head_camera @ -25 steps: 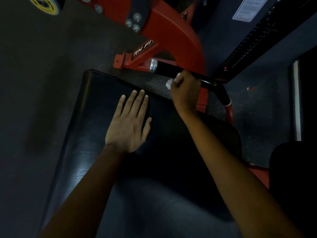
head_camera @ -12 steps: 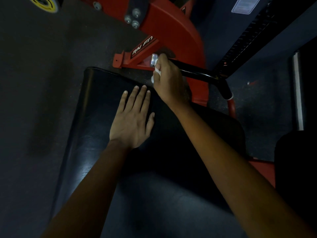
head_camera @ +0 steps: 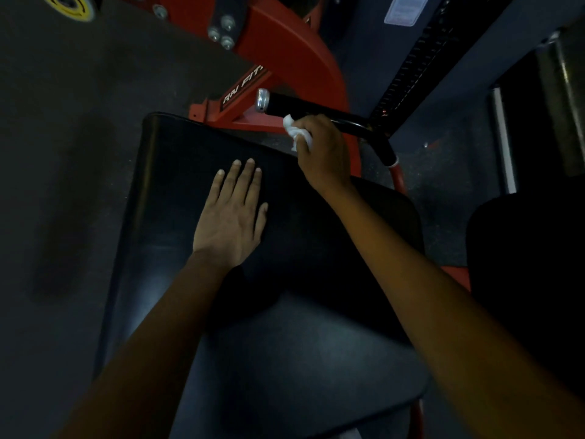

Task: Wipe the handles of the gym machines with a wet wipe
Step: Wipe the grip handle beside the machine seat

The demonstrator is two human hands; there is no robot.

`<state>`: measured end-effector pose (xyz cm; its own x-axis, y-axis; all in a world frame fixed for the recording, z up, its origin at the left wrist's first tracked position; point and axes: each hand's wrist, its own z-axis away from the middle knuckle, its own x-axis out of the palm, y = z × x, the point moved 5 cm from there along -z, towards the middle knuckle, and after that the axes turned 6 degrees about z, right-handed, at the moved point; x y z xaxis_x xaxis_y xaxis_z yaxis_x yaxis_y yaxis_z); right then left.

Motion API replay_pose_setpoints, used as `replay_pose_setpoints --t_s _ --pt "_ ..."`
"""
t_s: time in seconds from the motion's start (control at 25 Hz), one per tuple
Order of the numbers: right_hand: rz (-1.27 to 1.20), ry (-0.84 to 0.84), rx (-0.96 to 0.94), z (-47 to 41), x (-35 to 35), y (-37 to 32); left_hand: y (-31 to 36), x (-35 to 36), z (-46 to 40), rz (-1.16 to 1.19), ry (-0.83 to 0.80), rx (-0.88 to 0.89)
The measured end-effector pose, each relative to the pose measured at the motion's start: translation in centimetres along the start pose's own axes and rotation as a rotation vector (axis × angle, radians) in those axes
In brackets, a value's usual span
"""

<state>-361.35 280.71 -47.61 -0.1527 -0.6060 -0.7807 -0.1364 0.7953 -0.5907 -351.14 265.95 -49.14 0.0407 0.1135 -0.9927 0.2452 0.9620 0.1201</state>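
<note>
Slid back rightward, right hand [head_camera: 323, 153] grips wipe [head_camera: 296, 131] against handle [head_camera: 316, 110].

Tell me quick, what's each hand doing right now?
Left hand: open, fingers straight, resting flat on the black seat pad.
Right hand: closed, holding the white wipe against the black handle.

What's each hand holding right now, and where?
The right hand grips a crumpled wet wipe against the handle, mid-grip. The left hand holds nothing, flat on the seat pad.
</note>
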Motion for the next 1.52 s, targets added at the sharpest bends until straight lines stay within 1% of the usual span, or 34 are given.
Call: replay_pose_setpoints --t_s 0.16,0.28,0.4,0.52,0.64,0.88,1.04,1.16,1.36,1.52 --pt "0.012 0.045 0.064 4.3 -2.0 0.8 1.4 -0.1 5.5 0.01 -0.019 0.026" --pt "-0.015 0.002 0.082 9.6 -2.8 0.4 1.9 -0.3 9.2 -0.013 -0.022 0.023" --pt "0.004 0.023 0.127 15.3 -3.9 0.1 3.3 0.1 13.8 -0.014 -0.046 0.022" --pt "-0.032 -0.023 0.109 20.9 -4.7 0.0 4.6 0.3 18.3 0.004 -0.069 0.042" --pt "0.025 -0.052 0.117 25.6 -4.5 -0.1 5.2 0.3 20.8 -0.01 -0.087 0.083" --pt "0.095 0.071 0.109 31.1 -5.2 -1.9 5.3 0.5 23.3 -0.054 -0.154 0.223" --pt "0.016 0.177 0.17 34.5 -6.4 -2.8 4.8 0.4 25.3 -0.094 -0.205 0.377" --pt "-0.05 0.249 0.234 38.5 -7.0 -5.2 4.3 0.2 25.7 -0.092 -0.214 0.408" --pt "0.031 0.181 0.276 46.9 -8.0 -9.2 4.3 0.2 25.7 -0.051 -0.199 0.425" --pt "0.12 0.106 0.303 51.9 -6.9 -12.0 4.7 0.0 25.5 -0.008 -0.224 0.447"
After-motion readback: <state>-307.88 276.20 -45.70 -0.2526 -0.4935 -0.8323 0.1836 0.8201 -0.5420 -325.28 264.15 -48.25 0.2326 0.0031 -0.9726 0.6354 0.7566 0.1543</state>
